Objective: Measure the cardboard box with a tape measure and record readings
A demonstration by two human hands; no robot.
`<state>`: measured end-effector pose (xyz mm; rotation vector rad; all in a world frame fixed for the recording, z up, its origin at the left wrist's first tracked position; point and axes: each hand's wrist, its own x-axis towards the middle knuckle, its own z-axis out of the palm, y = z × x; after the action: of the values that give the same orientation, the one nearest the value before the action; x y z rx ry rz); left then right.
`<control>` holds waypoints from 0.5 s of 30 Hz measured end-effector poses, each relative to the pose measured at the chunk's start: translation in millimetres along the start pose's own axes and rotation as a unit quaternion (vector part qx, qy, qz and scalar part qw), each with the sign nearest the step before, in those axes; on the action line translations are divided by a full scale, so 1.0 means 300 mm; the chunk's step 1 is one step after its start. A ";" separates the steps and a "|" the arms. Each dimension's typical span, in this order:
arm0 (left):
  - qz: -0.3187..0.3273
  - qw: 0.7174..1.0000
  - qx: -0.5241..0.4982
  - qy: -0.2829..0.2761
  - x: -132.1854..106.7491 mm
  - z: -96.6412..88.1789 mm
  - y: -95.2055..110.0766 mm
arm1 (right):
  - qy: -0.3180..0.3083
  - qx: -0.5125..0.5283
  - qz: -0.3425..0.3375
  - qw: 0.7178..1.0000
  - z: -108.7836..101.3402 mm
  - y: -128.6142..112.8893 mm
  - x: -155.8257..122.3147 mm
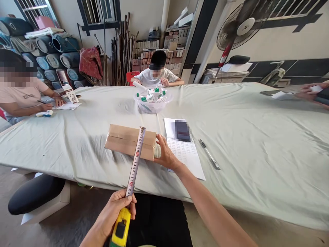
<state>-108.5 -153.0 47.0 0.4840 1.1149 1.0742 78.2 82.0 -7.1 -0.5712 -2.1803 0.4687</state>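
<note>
My left hand [120,205] is closed around a yellow tape measure [121,226] in front of the table edge, thumb resting on the pulled-out blade [133,168]. That blade slants up and away, its hooked end lying over the top of a brown cardboard box [123,139]. At the box's right end, my right hand [166,152] grips it between thumb and fingers. Printed sheets of paper [183,154] lie partly beneath my right wrist, with a dark blurred object [183,131] on top. A pen [209,155] rests to their right.
A clear plastic basin [151,108] of green-labelled bottles stands beyond the box on the cloth-covered table [77,137]. One person [159,73] sits opposite, another [23,92] writes at the left, and a person's hands show at the far right. A black-topped stool [38,195] is at lower left.
</note>
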 end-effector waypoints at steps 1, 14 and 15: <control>-0.001 1.000 -0.001 -0.001 -0.004 0.005 -0.002 | -0.005 -0.012 -0.007 1.000 -0.008 -0.009 -0.007; -0.019 1.000 -0.007 -0.011 -0.007 -0.018 -0.054 | -0.026 -0.036 0.007 0.999 -0.027 -0.028 -0.015; -0.017 1.000 -0.004 -0.013 -0.004 -0.016 -0.053 | -0.027 -0.037 0.006 0.999 -0.028 -0.026 -0.015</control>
<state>-105.9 -161.9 33.2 0.4699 1.0924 1.0402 85.4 74.1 -0.9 -0.6189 -2.2534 0.4158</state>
